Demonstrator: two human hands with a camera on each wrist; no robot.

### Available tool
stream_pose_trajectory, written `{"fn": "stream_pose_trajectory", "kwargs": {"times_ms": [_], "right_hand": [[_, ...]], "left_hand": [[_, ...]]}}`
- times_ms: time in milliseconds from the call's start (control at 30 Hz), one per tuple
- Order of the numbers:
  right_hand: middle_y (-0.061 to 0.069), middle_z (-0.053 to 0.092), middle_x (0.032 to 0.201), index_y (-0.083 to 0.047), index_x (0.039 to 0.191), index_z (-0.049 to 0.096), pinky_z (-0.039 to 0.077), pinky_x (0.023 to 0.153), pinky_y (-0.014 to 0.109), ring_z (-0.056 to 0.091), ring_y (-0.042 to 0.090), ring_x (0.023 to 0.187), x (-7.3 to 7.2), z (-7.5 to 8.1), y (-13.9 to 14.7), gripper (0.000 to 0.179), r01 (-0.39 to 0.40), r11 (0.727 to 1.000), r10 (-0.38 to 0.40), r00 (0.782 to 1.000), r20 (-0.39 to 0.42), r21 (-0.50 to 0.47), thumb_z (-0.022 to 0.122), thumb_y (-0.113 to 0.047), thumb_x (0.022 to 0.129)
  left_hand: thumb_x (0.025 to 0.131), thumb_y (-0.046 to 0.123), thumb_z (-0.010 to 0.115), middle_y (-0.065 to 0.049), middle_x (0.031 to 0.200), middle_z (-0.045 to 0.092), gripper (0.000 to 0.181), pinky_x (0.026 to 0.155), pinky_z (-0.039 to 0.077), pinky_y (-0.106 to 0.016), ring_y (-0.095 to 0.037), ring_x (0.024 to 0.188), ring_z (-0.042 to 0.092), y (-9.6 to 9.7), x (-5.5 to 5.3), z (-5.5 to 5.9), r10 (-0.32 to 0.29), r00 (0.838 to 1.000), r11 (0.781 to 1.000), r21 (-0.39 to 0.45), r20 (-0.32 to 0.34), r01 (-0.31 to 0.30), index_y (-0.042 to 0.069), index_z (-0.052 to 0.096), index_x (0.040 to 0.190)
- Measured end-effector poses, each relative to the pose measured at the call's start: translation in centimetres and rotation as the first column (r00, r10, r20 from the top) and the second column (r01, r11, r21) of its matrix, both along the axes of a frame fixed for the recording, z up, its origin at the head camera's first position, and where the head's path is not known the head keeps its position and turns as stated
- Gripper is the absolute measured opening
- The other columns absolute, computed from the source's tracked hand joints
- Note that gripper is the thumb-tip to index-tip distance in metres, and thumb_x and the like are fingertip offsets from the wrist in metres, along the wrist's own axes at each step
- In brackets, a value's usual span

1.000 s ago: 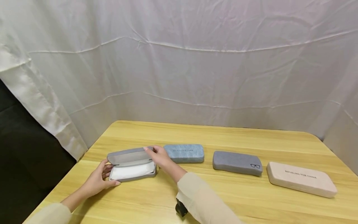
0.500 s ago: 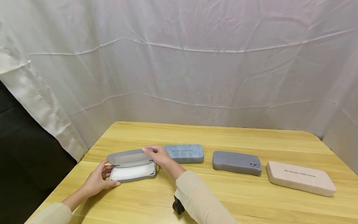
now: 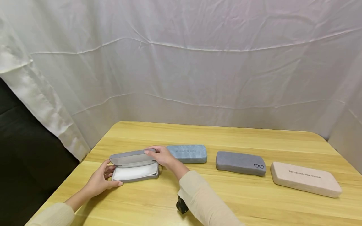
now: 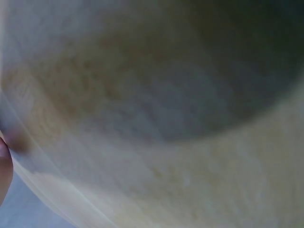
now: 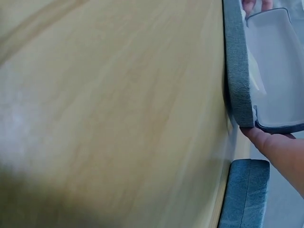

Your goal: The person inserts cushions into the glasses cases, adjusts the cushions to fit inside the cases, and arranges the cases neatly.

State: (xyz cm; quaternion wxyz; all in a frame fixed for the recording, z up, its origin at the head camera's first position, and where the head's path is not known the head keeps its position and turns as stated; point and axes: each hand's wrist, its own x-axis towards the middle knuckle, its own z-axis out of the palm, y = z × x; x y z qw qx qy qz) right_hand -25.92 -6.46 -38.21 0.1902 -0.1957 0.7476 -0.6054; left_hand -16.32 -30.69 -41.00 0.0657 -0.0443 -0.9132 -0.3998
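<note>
A grey glasses case (image 3: 141,179) lies on the left of the table with its lid (image 3: 131,159) raised. Inside its base is a folded white cloth (image 3: 135,172). My left hand (image 3: 97,182) grips the base's left end, thumb at the front corner and fingers behind. At the right end, my right hand (image 3: 165,158) holds the lid, thumb on the inner side. The right wrist view shows the case (image 5: 237,66) side-on, with the right hand (image 5: 280,152) at its end. Only a bit of finger (image 4: 4,168) appears at the left wrist view's edge.
Right of the open case, a blue glasses case (image 3: 188,153), a grey-blue one with a spectacles print (image 3: 240,163) and a pale pink one (image 3: 305,179) lie closed in a row on the wooden table (image 3: 158,201). A white curtain (image 3: 181,78) hangs behind.
</note>
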Motion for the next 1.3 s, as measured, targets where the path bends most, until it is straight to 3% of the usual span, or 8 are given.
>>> {"fn": "stream_pose_trajectory", "kwargs": {"times_ms": [267,567,867,967,1033,1100,1200,1300], "right_hand": [[0.002,0.048,0.139,-0.02,0.124,0.061,0.035,0.107,0.044,0.038,0.025,0.134,-0.5,0.2,0.5,0.032,-0.112,0.994,0.112,0.993,-0.022,-0.01,0.055,-0.029,0.094],[0.001,0.048,0.139,-0.024,0.123,0.061,0.043,0.1,0.039,0.046,0.023,0.126,-0.4,0.2,0.8,0.031,-0.136,0.988,0.141,0.986,-0.084,0.071,0.054,-0.032,0.094],[0.002,0.048,0.14,-0.023,0.126,0.058,0.039,0.104,0.04,0.045,0.021,0.128,-0.3,0.8,1.4,0.033,-0.206,0.974,0.213,0.975,-0.059,0.098,0.054,-0.03,0.094],[0.006,0.059,0.119,-0.024,0.127,0.058,0.045,0.092,0.034,0.057,0.016,0.092,-0.3,0.8,1.4,0.034,-0.215,0.967,0.229,0.969,-0.094,0.138,0.054,-0.03,0.094],[0.007,0.058,0.1,-0.024,0.127,0.058,0.044,0.078,0.03,0.044,0.012,0.065,-0.3,0.7,1.4,0.034,-0.221,0.964,0.238,0.965,-0.108,0.15,0.054,-0.03,0.094],[0.005,0.055,0.09,-0.024,0.127,0.058,0.039,0.069,0.027,0.028,0.013,0.056,-0.3,0.6,1.4,0.034,-0.225,0.962,0.245,0.962,-0.119,0.156,0.055,-0.03,0.093],[-0.003,0.052,0.08,-0.025,0.126,0.059,0.034,0.06,0.024,0.023,0.011,0.052,-0.2,0.5,1.5,0.034,-0.226,0.962,0.246,0.961,-0.125,0.153,0.057,-0.03,0.092],[-0.006,0.037,0.059,-0.025,0.125,0.06,0.029,0.053,0.023,0.018,0.011,0.048,-0.1,0.5,1.6,0.034,-0.228,0.963,0.247,0.961,-0.126,0.146,0.058,-0.029,0.092]], "left_hand": [[0.068,0.014,0.082,-0.035,0.121,0.052,0.09,0.09,0.048,-0.044,-0.044,0.11,0.055,0.1,-0.2,0.2,-0.021,1.0,1.0,-0.004,-0.02,0.021,-0.005,0.027,0.136],[0.067,0.014,0.082,-0.035,0.121,0.052,0.091,0.092,0.046,-0.046,-0.044,0.112,0.054,0.0,-0.1,0.1,-0.018,1.0,1.0,-0.013,-0.016,0.017,-0.005,0.027,0.137],[0.066,0.014,0.083,-0.035,0.121,0.053,0.096,0.093,0.045,-0.045,-0.044,0.113,0.053,-0.1,-0.2,0.0,-0.021,0.999,0.998,-0.06,-0.025,0.019,-0.01,0.023,0.137],[0.066,0.015,0.083,-0.035,0.121,0.053,0.097,0.093,0.045,-0.045,-0.044,0.114,0.053,-0.1,-0.1,0.0,-0.021,1.0,0.998,-0.056,-0.022,0.02,-0.01,0.022,0.137],[0.066,0.015,0.083,-0.035,0.122,0.052,0.098,0.094,0.044,-0.045,-0.045,0.115,0.052,-0.1,0.0,0.0,-0.021,1.0,0.999,-0.05,-0.015,0.02,-0.011,0.021,0.138],[0.066,0.015,0.083,-0.036,0.123,0.051,0.101,0.094,0.044,-0.044,-0.045,0.115,0.051,-0.1,0.1,0.0,-0.021,1.0,0.999,-0.048,-0.007,0.02,-0.012,0.019,0.138],[0.066,0.016,0.083,-0.036,0.123,0.051,0.101,0.094,0.045,-0.044,-0.045,0.115,0.051,0.0,0.1,0.1,-0.019,1.0,0.998,-0.053,-0.002,0.019,-0.013,0.019,0.138],[0.066,0.015,0.083,-0.036,0.122,0.052,0.096,0.093,0.045,-0.044,-0.045,0.115,0.052,0.0,0.1,0.1,-0.022,1.0,0.998,-0.056,-0.011,0.022,-0.011,0.024,0.136]]}}
